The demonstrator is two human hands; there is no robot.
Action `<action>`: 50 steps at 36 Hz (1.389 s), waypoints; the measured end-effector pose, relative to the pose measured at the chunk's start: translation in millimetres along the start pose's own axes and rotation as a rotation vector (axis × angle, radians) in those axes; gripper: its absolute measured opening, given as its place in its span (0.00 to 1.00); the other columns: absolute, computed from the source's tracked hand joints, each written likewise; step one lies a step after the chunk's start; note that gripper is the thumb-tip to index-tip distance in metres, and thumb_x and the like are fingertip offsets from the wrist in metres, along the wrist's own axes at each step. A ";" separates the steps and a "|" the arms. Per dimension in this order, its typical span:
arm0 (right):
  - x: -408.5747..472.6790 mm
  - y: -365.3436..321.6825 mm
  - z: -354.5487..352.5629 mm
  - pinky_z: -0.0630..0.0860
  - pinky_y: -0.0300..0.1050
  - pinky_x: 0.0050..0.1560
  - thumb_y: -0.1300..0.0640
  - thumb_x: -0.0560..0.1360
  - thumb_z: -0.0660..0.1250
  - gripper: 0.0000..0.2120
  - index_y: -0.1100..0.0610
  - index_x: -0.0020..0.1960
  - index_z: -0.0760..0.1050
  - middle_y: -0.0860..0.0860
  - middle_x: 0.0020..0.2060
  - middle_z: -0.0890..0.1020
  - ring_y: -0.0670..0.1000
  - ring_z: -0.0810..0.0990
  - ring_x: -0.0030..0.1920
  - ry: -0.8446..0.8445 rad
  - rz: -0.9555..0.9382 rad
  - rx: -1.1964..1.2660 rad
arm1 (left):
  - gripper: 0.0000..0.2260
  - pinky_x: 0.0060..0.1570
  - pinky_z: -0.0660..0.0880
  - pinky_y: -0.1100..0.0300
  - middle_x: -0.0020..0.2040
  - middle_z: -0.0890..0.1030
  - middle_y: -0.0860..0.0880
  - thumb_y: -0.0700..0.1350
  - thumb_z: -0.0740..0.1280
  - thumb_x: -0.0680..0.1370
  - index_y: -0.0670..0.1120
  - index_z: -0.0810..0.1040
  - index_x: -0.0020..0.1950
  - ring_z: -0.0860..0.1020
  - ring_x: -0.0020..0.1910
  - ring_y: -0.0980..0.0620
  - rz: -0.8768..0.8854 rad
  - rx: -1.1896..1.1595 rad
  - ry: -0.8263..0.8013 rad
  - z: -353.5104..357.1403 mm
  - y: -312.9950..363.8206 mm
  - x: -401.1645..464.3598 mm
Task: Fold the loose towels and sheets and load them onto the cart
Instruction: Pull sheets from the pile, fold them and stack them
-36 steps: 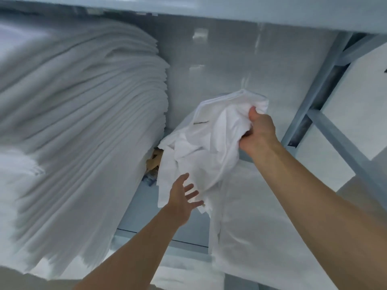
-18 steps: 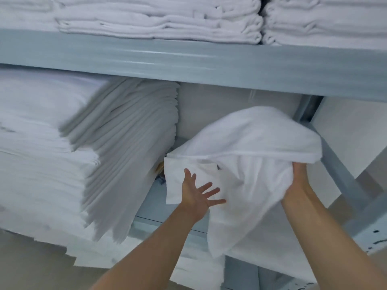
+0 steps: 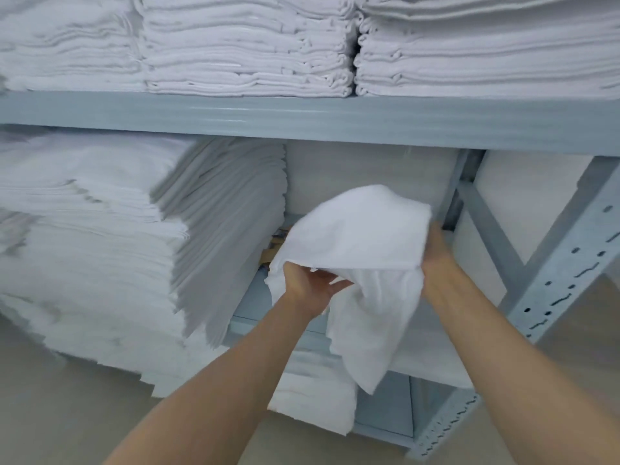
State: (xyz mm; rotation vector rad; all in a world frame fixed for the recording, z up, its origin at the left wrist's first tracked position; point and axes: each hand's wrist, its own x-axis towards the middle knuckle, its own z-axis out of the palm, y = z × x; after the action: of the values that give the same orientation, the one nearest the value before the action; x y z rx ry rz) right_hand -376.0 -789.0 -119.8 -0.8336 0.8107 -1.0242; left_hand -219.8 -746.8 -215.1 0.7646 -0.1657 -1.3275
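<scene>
a loose white towel point(image 3: 362, 236) hangs bunched in front of the middle shelf opening of a grey-blue metal rack point(image 3: 302, 117), held up off the shelf between both hands. its upper part domes over the hands, and a long tail of it droops down past the lower shelf edge, ending in a rounded corner over the shelf below.

the left hand point(image 3: 310, 283) is under the towel's lower left edge, palm turned up, fingers point(image 3: 330, 286) fairly straight and slightly apart, reaching in beneath the cloth (the fingertips are hidden under the fold, so whether they pinch it cannot be told). the right hand point(image 3: 436, 253) is at the towel's right side, its fingers buried in the fabric; it appears to grip the cloth, though the fingers themselves are out of sight.

just left of the towel, on the same shelf, a tall stack of folded sheets point(image 3: 110, 236) fills the space, its edges fanning out toward the camera and blurred. something brown point(image 3: 273, 251) shows in the gap between that stack and the towel; it is too small to name.

on the shelf above, folded towel stacks point(image 3: 248, 45) sit side by side, touching the shelf rim. below the hanging tail, another pile of white linen point(image 3: 315, 394) lies on the lower shelf. a perforated upright point(image 3: 567, 273) of the rack runs diagonally at the right.
</scene>
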 end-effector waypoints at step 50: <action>-169.4 218.4 38.0 0.79 0.49 0.45 0.67 0.76 0.57 0.10 0.60 0.44 0.77 0.57 0.44 0.82 0.57 0.80 0.46 0.067 -0.166 -1.256 | 0.14 0.27 0.63 0.67 0.29 0.78 0.46 0.30 0.63 0.70 0.46 0.83 0.36 0.75 0.31 0.48 0.880 1.770 0.225 -59.9 187.7 -228.5</action>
State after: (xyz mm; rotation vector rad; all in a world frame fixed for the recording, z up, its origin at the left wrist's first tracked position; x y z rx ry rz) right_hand -310.3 -559.7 -264.5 -1.9477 1.4787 -0.5943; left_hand -98.0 -506.3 -79.9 1.9383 -1.4123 0.0726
